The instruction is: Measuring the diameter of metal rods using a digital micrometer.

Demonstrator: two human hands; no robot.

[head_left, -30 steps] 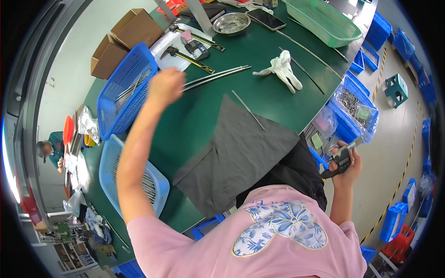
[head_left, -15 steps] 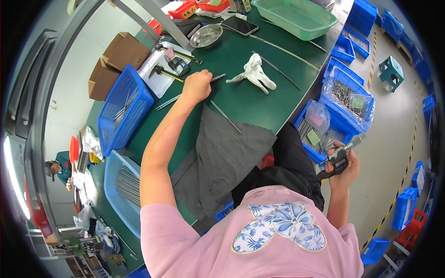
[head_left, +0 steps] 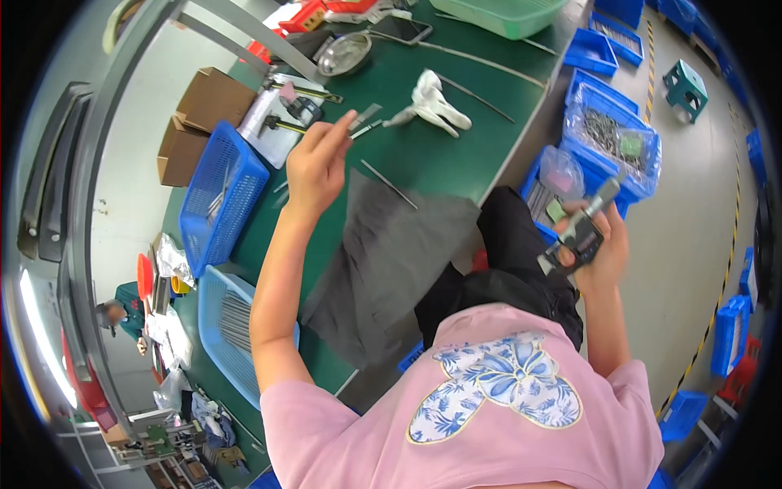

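My left hand is raised over the green table, its fingers closed on a thin metal rod whose end is blurred by motion. A second metal rod lies on the table just under it. Off to the right, past the table edge, my right hand grips a digital micrometer with a dark body and silver barrel. Between my hands a grey cloth drapes over the table's near edge, and one thin rod rests across its top. A white glove lies further back.
Calipers and papers sit beyond my left hand, near a metal bowl and a phone. Blue baskets line the left side, one full of rods. Blue bins with metal parts stand right; a green stool is farther off.
My left hand has lifted off the table and drawn back to the left with a rod. My right hand has raised the micrometer and brought it slightly inward. The view has shifted a little.
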